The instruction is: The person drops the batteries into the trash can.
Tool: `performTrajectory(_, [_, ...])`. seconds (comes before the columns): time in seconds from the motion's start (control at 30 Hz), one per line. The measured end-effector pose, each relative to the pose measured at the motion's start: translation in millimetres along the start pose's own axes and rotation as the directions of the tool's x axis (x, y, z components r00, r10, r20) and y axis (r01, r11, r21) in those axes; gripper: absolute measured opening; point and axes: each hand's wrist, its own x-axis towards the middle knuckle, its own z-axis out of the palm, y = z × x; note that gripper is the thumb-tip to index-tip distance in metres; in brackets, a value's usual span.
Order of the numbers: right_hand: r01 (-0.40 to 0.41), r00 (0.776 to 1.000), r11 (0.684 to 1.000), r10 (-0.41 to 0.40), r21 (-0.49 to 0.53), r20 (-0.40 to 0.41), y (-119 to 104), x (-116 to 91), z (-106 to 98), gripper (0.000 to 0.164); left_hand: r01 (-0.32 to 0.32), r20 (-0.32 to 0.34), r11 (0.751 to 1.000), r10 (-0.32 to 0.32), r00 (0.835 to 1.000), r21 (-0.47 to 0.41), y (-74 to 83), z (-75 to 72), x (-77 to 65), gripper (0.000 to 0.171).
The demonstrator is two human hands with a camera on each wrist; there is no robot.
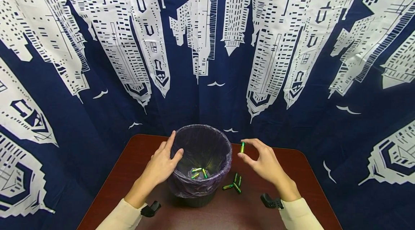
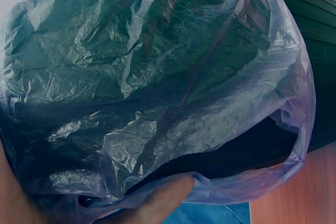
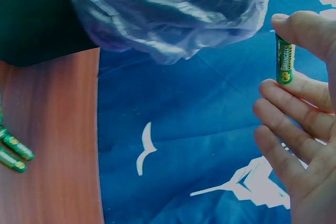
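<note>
My right hand pinches a small green battery by its two ends, between thumb and a fingertip, right of the bin and above the table. In the right wrist view the battery shows its label, and the other fingers are spread. My left hand lies at the left side of the bin, index finger and thumb extended by the rim. The left wrist view shows its thumb over the edge of the thin purple liner. Inside the bin lie three batteries on the liner.
Several loose green batteries lie on the reddish-brown table, right of the bin. A dark blue curtain with white building shapes hangs behind the table. Black straps with cameras sit at both wrists.
</note>
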Motion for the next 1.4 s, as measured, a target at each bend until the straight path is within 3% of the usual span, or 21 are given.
performTrajectory(0.27, [0.071, 0.997, 0.997, -0.07, 0.007, -0.036, -12.3, 22.6, -10.8, 0.049, 0.005, 0.007, 1.0, -0.005, 1.0, -0.001, -0.7, 0.5, 1.1, 0.085])
performTrajectory(0.63, [0.14, 0.99, 0.99, -0.14, 0.016, -0.021, -36.9, 54.7, -18.4, 0.052, 0.007, 0.012, 1.0, -0.007, 1.0, -0.005, 0.8, -1.4, 1.5, 0.085])
performTrajectory(0.87, [0.161, 0.987, 0.986, -0.162, 0.034, 0.017, -54.6, 75.3, -18.6, 0.053, 0.02, 0.008, 1.0, -0.02, 1.0, -0.01, 0.1, -0.6, -1.1, 0.086])
performTrajectory(1.13, [0.24, 0.97, 0.969, -0.242, 0.055, 0.037, -75.8, 100.1, -14.2, 0.051, 0.019, 0.004, 1.0, -0.019, 1.0, -0.012, 1.0, 0.0, -1.0, 0.086])
performTrajectory(1.4, [0.241, 0.962, 0.968, -0.248, 0.075, 0.113, -99.0, 121.1, -5.2, 0.052, 0.028, -0.008, 0.999, -0.029, 1.0, -0.015, 0.1, 1.0, -2.6, 0.085])
